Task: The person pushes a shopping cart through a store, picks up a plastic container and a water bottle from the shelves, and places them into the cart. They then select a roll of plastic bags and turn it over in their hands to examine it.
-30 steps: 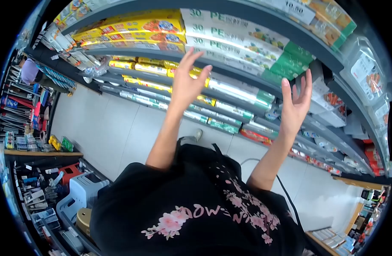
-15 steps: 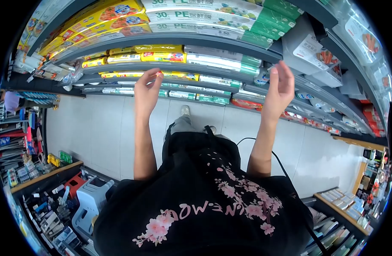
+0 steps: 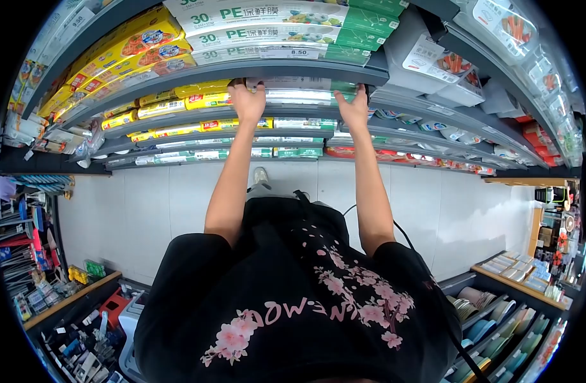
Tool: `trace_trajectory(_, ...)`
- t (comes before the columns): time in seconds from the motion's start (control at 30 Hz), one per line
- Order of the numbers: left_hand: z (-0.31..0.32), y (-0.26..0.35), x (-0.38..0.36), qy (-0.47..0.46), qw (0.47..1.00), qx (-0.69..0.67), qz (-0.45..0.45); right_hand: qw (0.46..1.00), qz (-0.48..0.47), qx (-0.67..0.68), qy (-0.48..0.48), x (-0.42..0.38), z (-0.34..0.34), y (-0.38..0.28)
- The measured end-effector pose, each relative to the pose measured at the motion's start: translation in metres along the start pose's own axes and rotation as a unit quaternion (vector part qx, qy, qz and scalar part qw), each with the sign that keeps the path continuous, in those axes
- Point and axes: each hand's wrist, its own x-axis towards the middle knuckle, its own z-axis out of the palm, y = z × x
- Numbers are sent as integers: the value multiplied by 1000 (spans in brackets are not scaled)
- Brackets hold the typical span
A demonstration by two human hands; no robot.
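Observation:
Both arms stretch forward to a shelf one level below the large PE cling film boxes. A white and green cling film box (image 3: 302, 96) lies there between my hands. At its left end, beside the yellow boxes (image 3: 207, 101), my left hand (image 3: 247, 104) has its thumb on the front and its fingers bent over the end. My right hand (image 3: 353, 110) grips the green right end, thumb in front. Some fingertips of both hands are hidden at the back, under the shelf above.
Large PE cling film boxes (image 3: 267, 32) fill the shelf above, whose dark edge (image 3: 223, 73) overhangs my hands. Clear-lidded packages (image 3: 433, 60) stand on the right. Pale floor tiles (image 3: 427, 198) lie below. Behind me are racks with a grey-blue stool (image 3: 130, 319) and dishes (image 3: 497, 332).
My raised hands have moved forward and closer together, onto the ends of the cling film box. The view has shifted, bringing the shelves nearer.

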Motion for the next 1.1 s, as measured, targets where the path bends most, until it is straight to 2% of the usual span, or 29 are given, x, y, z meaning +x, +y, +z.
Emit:
trace_trajectory(0.07,1,2,-2,0,1000,8,-1,1000,-8,15,-13,3,5,3)
trace_trajectory(0.13,7,-4,-1,12,999,16,34,998,55,10,22,-5,10,-13)
trace_trajectory(0.17,9,-7,0,13,999,18,35,998,55,12,21,-6,17,-15)
trace_trajectory(0.23,8,-12,-2,-54,997,41,-22,992,57,59,93,-7,31,-7)
trace_trajectory(0.27,8,-14,-2,-55,997,44,-22,992,60,60,93,-6,34,-3)
trace_trajectory(0.33,7,-17,-3,-49,998,27,-13,976,91,167,109,-4,35,-6)
trace_trajectory(0.47,-4,-18,4,-64,997,-9,-42,957,100,244,122,-10,33,-18)
trace_trajectory(0.53,-14,-14,0,-95,977,-168,-95,958,123,236,109,-20,25,-28)
trace_trajectory(0.57,-19,-13,-3,-96,977,-164,-96,957,127,237,108,-25,23,-33)
trace_trajectory(0.63,-32,-7,-16,-100,952,-269,-109,943,127,284,117,-41,16,-42)
trace_trajectory(0.7,-54,5,-32,-119,946,-278,-115,944,140,272,124,-56,9,-46)
trace_trajectory(0.77,-76,12,-47,-99,930,-329,-133,906,154,379,106,-71,4,-43)
trace_trajectory(0.83,-104,22,-67,-106,931,-320,-138,908,158,370,120,-91,-6,-50)
trace_trajectory(0.9,-131,24,-86,-141,928,-318,-134,880,199,406,147,-115,-13,-65)
trace_trajectory(0.97,-151,35,-106,-92,919,-383,-24,876,190,413,162,-133,-7,-64)
trace_trajectory(1.0,-164,40,-113,-97,917,-386,-23,856,216,444,152,-141,-3,-66)
trace_trajectory(1.03,-178,43,-118,-82,927,-365,21,835,240,474,140,-148,1,-69)
trace_trajectory(1.07,-192,45,-122,-66,935,-343,64,836,238,474,143,-155,6,-72)
trace_trajectory(1.1,-205,45,-127,-68,934,-345,63,825,245,496,116,-162,11,-75)
